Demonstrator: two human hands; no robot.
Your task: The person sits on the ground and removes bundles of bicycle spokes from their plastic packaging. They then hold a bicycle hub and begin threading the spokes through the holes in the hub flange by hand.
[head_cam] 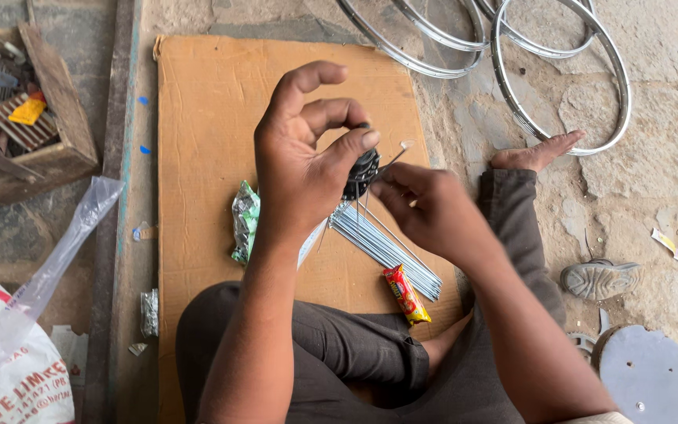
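I am looking down over a sheet of cardboard [205,118] lying on the stone ground. My left hand [304,161] is gripping a black wheel hub [361,174] between thumb and curled fingers, holding it above the cardboard, index finger lifting free. My right hand [425,206] is pinching a thin steel spoke [392,158] with closed fingertips, its tip touching the hub. A bundle of loose spokes [390,250] is lying on the cardboard just under both hands, with a red and yellow snack wrapper [406,294] beside its near end and a crumpled green packet [245,221] to the left. Bare bicycle rims [563,74] are resting on the ground beyond the cardboard, and a wooden box [49,118] of parts is sitting far left.
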